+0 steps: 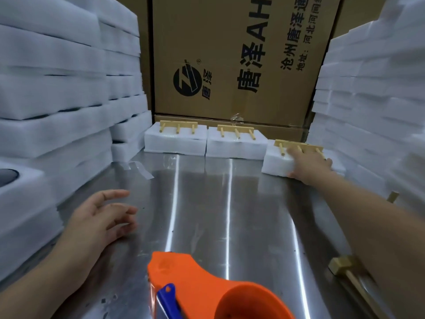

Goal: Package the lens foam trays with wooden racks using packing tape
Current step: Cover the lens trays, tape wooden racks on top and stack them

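Observation:
Three white foam trays, each with a wooden rack on top, stand in a row at the back of the steel table [207, 203]: left tray [176, 141], middle tray [235, 146], right tray [278, 163]. My right hand [309, 165] lies flat on the right tray, fingers over its wooden rack [296, 145]. My left hand [103, 217] hovers above the table at the near left, fingers relaxed and holding nothing. An orange tape dispenser [202, 286] with a blue tab lies at the near edge.
Tall stacks of white foam trays [57, 88] line the left side, and more foam stacks [379, 100] line the right. A big printed cardboard box [241, 54] closes the back. A loose wooden rack [349, 272] lies near right. A strip of clear tape [140, 170] sticks out at the left.

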